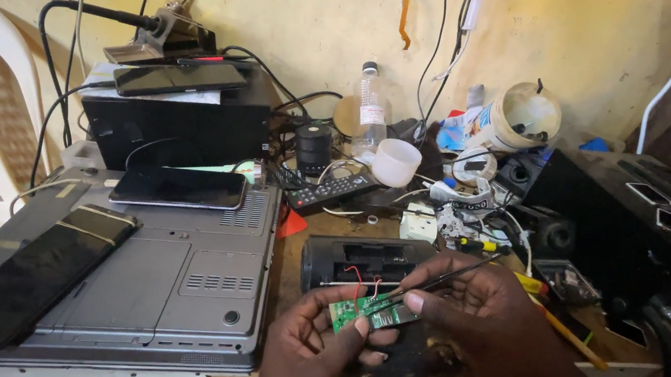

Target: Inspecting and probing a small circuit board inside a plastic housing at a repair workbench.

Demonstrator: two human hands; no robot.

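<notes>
left hand (316, 342): fingers clamped on the small green circuit board (362, 310), pinching it by its edges, near the front edge of the surface.
right hand (478, 302): fingers closed on thin black tweezers (447, 279), the tip touching the board's top.
circuit board: looks light, stiff and fragile; best held by the bare edges, off the parts and the joints.
wires: thin red leads (359, 279) run from the board into the black speaker casing (365, 261) just behind it; they look easy to tear, so no pulling.
laptop (173, 280): grey, upside down at the left edge, with two dark phones (178, 187) lying on it.
white cup (396, 162): toward the back; contents hidden.
clear bottle (371, 110): upright behind the cup; looks almost empty.
white tub (525, 116): tipped at the back right corner, its inside looks bare.
remote control (328, 191): lies between the laptop and the cup.
</notes>
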